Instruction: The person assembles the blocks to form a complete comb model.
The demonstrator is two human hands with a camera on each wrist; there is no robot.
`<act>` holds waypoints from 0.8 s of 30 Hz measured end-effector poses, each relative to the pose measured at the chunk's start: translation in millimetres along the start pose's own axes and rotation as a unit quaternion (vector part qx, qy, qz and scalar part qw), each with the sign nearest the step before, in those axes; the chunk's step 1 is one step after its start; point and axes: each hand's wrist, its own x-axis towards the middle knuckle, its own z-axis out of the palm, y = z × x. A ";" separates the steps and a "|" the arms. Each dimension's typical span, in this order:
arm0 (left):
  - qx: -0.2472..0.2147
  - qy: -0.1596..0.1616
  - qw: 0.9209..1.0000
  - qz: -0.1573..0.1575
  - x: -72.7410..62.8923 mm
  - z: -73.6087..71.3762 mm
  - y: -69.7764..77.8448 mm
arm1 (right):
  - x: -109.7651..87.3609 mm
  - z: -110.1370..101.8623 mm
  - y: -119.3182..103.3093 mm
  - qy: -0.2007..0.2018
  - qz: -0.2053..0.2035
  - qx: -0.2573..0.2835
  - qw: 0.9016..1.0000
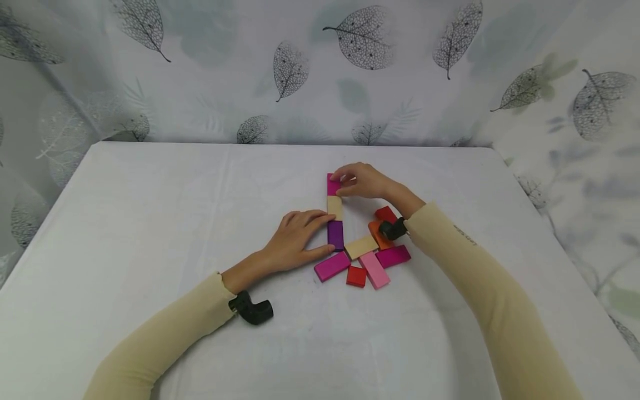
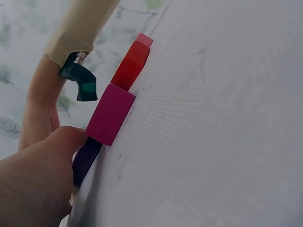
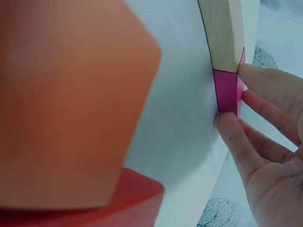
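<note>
Three rectangular blocks lie end to end in a row: a magenta block [image 1: 331, 189] at the far end, a natural wood block [image 1: 334, 207] in the middle, and a purple block [image 1: 336, 234] nearest. My right hand [image 1: 367, 182] pinches the magenta block, its fingers around the far end and side in the right wrist view. Spread along the row's left side, my left hand [image 1: 295, 240] touches the purple block's near end with its thumb. Its index fingertip rests by the seam between purple and natural wood.
Loose blocks cluster right of the purple one: magenta [image 1: 332, 267], red [image 1: 356, 276], pink [image 1: 375, 270], natural wood [image 1: 361, 247], a second magenta [image 1: 393, 256], orange [image 1: 379, 235] and another red [image 1: 385, 214]. White cloth covers the table [image 1: 165, 222]. A leaf-patterned curtain [image 1: 210, 72] hangs behind.
</note>
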 end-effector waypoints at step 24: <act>0.009 0.007 1.000 0.009 -0.8 3.6 -3.4 | -3.2 7.7 8.5 0.024 -0.026 0.027 0.999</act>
